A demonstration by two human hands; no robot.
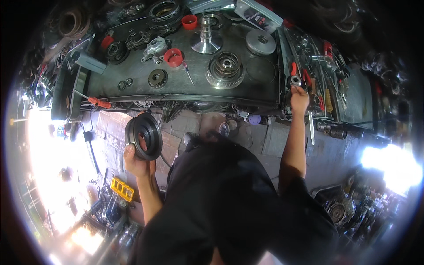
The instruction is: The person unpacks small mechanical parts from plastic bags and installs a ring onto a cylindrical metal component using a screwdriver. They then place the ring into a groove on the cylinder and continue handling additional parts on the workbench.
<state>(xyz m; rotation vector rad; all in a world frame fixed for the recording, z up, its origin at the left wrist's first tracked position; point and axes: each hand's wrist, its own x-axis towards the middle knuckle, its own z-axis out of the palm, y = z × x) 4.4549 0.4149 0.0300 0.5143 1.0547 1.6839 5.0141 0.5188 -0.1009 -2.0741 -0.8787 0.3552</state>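
Note:
My left hand (138,161) grips a dark, round, stepped metal drum (152,137) by its rim, held in front of the bench edge. At the bench's right end, my right hand (300,99) is closed around a metal tool with a round head (295,81), and a red-handled tool (293,68) lies just beyond it. On the bench between the hands stand a clutch hub with a coil spring (226,66), a shafted metal disc (206,42), a small gear (157,78) and a screwdriver (188,73).
The dark metal bench (185,90) also bears red plastic rings (173,57), a silver housing (155,49), a round metal cover (260,43) and a grey box (90,62). An orange-handled screwdriver (99,102) lies at its front left edge. A yellow tray (122,189) sits low left.

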